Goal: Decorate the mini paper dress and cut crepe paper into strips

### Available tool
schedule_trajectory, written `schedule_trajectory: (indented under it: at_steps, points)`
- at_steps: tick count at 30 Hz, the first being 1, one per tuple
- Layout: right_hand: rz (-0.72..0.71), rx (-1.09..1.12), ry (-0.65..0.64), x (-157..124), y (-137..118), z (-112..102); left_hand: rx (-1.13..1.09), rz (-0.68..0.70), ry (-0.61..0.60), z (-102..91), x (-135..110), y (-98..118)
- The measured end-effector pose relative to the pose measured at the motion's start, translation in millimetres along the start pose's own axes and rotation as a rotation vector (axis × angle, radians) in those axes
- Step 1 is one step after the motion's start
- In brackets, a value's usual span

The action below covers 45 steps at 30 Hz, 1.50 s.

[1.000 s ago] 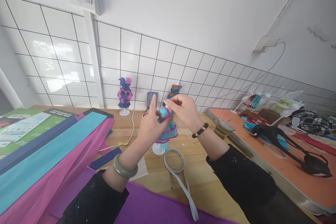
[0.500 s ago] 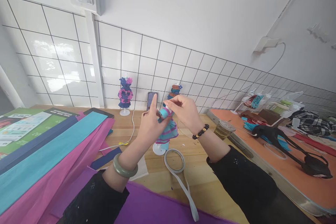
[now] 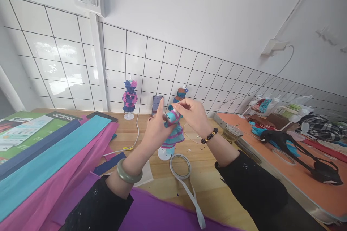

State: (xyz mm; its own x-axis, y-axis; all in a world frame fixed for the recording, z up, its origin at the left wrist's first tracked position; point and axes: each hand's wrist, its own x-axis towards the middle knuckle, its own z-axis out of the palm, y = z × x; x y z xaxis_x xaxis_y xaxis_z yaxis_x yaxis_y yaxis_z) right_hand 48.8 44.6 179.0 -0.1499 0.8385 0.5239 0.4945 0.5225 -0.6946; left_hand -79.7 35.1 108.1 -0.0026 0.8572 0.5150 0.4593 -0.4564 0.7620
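Observation:
A miniature dress form wears a turquoise dress with pink stripes (image 3: 175,134) and stands on a round white base (image 3: 163,154). My left hand (image 3: 155,131) wraps its thumb and lower fingers round the form's upper part, index finger pointing up. At the neck, the thumb and forefinger of my right hand (image 3: 193,115) are pinched together; what lies between them is too small to make out. A roll of white double-sided tape (image 3: 181,177) lies in front of the base, its loose end (image 3: 199,214) trailing toward me.
Dressed forms stand behind, one navy and pink (image 3: 129,97), one blue and brown (image 3: 181,95), with a phone (image 3: 156,103) between them. Turquoise (image 3: 54,160) and pink sheets (image 3: 84,160) lie left, a purple sheet (image 3: 162,211) in front. Right are a jar (image 3: 231,135) and an orange-topped surface (image 3: 300,191).
The form's top has tilted slightly toward me, showing more of the turquoise and pink bodice. My right hand has shifted slightly right; my left hand keeps its hold.

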Motion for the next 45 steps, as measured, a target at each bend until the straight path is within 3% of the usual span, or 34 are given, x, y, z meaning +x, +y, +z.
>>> schedule_trajectory:
  at_steps: [19,27,35,45]
  points:
    - [-0.015,0.019,-0.007,12.2,9.9,-10.5,-0.224,-0.116,-0.196,-39.2,4.3,8.0]
    - [-0.004,0.102,-0.034,18.3,21.2,-5.8,-0.055,-0.041,-0.113,-32.2,7.7,-3.5]
    - [-0.029,0.13,-0.082,19.4,23.0,2.8,0.07,-0.07,-0.073,-21.4,9.5,-13.0]
    - [-0.015,0.132,-0.064,11.0,15.7,4.2,0.129,-0.091,-0.076,-16.4,6.9,-6.3]
